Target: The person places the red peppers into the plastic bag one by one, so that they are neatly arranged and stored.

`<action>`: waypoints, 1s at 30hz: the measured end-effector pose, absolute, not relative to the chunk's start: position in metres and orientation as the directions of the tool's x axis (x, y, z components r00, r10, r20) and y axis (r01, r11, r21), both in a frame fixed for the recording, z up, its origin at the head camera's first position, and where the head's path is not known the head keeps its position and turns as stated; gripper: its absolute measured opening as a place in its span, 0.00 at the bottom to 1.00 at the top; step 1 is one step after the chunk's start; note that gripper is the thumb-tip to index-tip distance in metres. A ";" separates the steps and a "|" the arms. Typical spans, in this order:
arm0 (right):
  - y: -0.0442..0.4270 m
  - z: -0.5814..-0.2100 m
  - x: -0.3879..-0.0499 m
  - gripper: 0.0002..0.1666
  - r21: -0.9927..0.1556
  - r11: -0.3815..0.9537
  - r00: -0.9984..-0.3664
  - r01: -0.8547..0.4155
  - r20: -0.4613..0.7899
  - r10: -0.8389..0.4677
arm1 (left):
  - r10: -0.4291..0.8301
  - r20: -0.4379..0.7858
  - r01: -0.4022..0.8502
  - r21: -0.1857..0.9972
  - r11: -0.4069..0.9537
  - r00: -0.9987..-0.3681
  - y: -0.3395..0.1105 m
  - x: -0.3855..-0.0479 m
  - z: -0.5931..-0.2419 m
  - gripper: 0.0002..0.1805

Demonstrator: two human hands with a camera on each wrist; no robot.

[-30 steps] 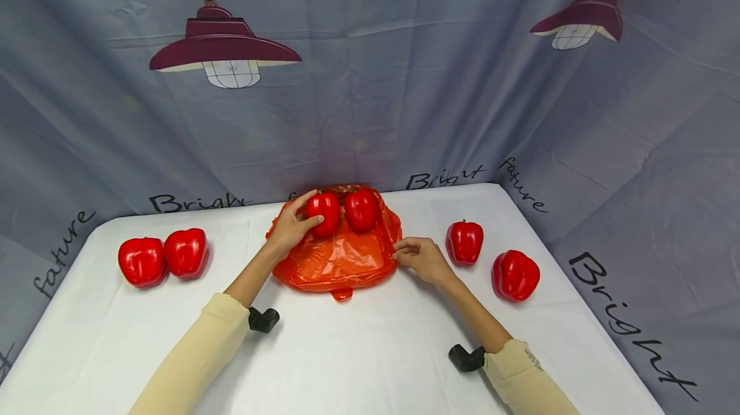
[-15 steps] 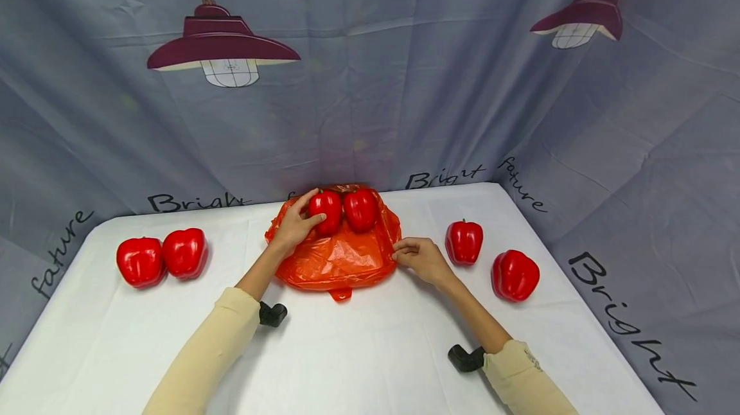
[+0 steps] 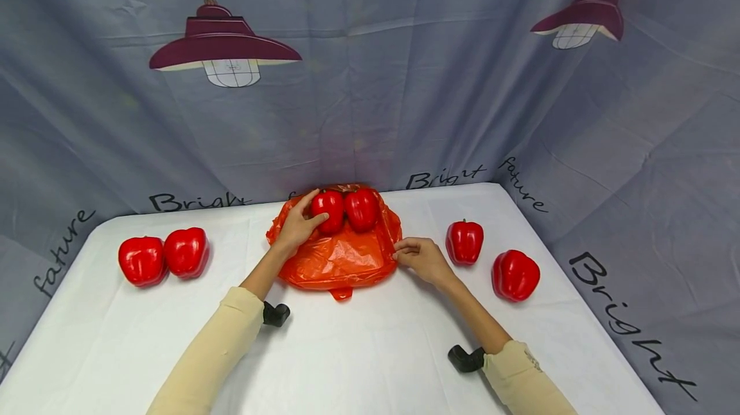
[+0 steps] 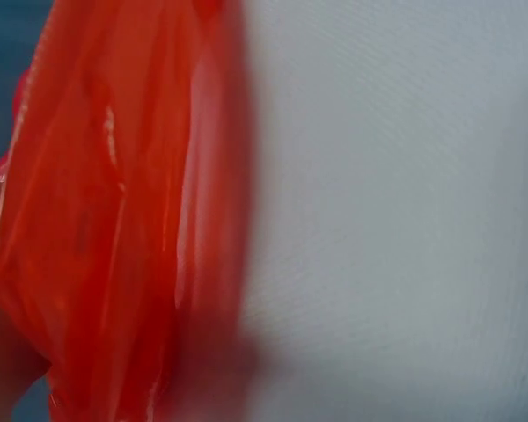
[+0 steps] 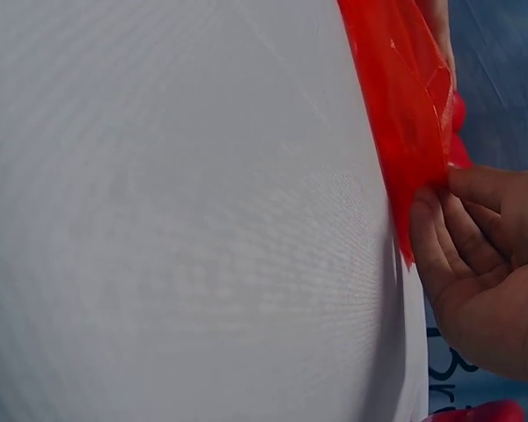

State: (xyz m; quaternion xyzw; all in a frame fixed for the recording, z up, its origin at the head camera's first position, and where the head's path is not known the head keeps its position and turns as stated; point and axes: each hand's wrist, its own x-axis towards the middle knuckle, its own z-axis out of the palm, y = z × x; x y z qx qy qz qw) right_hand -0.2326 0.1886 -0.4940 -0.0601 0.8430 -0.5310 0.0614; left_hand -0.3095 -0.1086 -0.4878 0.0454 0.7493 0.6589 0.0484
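Gripping a red pepper: left hand (image 3: 297, 227) curled part-way round the left bagged pepper (image 3: 332, 206), thumb over its near face, fingers at its far left side. Right bagged pepper (image 3: 362, 209) just beside it. Both sit uncovered on the far half of the orange-red plastic bag (image 3: 335, 261); how deep inside the mouth, cannot tell. Bag lies crumpled at the middle of the table's far edge, a small tab pointing toward the wearer.

Right hand (image 3: 421, 259) at the bag's right side, thumb and fingertips nearly closed, pinching the plastic edge; right wrist view shows the pinch plainly. Left wrist view mostly bag and white cloth, only a strip of hand at the margin.

Four more red peppers on the white table (image 3: 370, 351). Outer left pepper (image 3: 142, 262) and inner left pepper (image 3: 186, 253) touch each other, well apart from the bag. To the right, upright pepper (image 3: 464, 243), and nearer the table's right edge, tilted pepper (image 3: 516, 275); a gap between these two.

Cream sleeves (image 3: 211, 344) on both arms. Behind, grey-blue backdrop (image 3: 370, 113) printed with maroon lamps (image 3: 225, 42) and black lettering.
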 end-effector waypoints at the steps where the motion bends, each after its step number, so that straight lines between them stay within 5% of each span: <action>1: 0.189 -0.494 -0.232 0.10 -0.904 0.426 -0.985 -0.035 -0.040 -0.166 | 0.131 -0.014 0.003 0.991 0.131 -0.991 -0.108 -0.309 -0.488 0.38; 30: 0.188 -0.491 -0.232 0.10 -0.901 0.432 -0.986 -0.035 -0.038 -0.159 | 0.150 -0.043 -0.007 0.972 0.236 -0.988 -0.143 -0.266 -0.457 0.40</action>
